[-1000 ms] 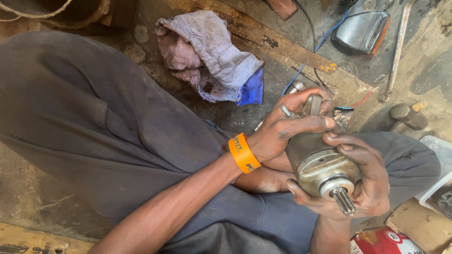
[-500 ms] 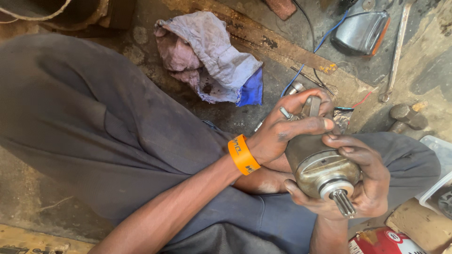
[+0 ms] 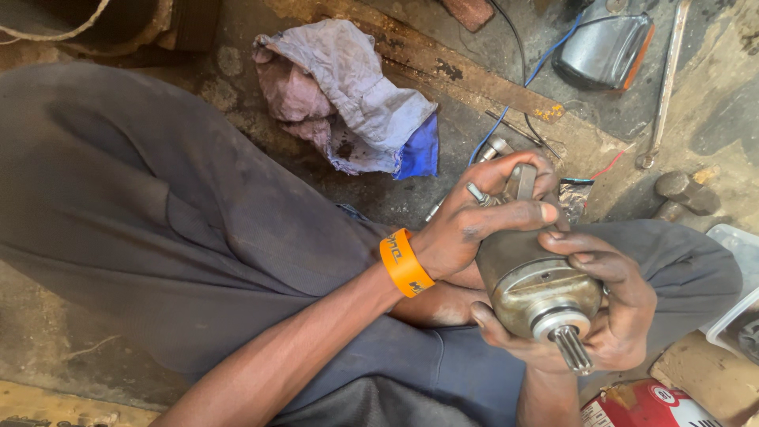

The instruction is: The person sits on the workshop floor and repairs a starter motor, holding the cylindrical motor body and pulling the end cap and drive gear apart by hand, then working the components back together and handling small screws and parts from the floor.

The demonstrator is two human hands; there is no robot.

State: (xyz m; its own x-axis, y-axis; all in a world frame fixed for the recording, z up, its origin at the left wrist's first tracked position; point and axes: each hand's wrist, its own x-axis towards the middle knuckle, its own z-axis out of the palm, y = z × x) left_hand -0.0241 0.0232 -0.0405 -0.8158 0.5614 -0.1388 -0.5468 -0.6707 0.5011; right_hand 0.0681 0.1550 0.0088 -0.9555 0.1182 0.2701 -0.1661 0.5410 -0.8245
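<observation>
Gripped firmly, a grimy metal starter motor [image 3: 538, 289], splined shaft [image 3: 571, 349] jutting toward five o'clock, low and right of centre above the lap. Left hand [image 3: 482, 217], orange wristband [image 3: 405, 262] on the wrist, clamped over the motor's upper end at eleven o'clock, fingers curled tight round it. Right hand [image 3: 601, 316] cupped beneath and around the body at four o'clock, thumb across the front. Up at twelve o'clock, well apart, a crumpled rag [image 3: 348, 95] on the dirty floor; a chrome lamp housing [image 3: 605, 47] near one o'clock.
</observation>
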